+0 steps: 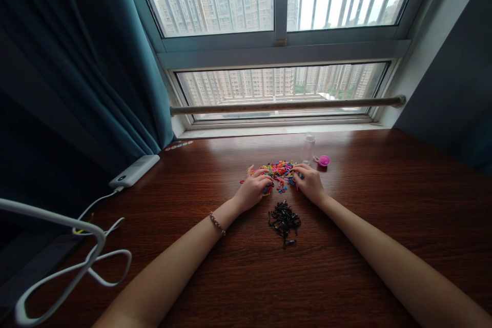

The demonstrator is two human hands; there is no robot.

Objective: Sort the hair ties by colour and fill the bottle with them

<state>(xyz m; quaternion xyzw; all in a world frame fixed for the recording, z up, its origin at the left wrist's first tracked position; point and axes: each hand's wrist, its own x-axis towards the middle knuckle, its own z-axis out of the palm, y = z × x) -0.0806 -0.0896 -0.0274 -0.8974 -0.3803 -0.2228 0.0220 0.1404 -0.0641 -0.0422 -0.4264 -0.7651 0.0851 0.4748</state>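
A see-through jar point(308, 147) stands upright on the far part of the table point(365, 225), the wood showing through its wall; a pink lid point(324, 161) lies just beside it. Colourful bands point(280, 168) lie loose in a heap between the left hand point(251, 188) and the right hand point(309, 183), whose bent fingers touch its edges (whether they pinch any, I cannot tell). Nearer the person sits a pile of black bands point(284, 219).

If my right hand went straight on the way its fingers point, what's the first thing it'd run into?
The pile of small colourful pieces: your right hand is at its right edge, though actual contact is hard to judge.
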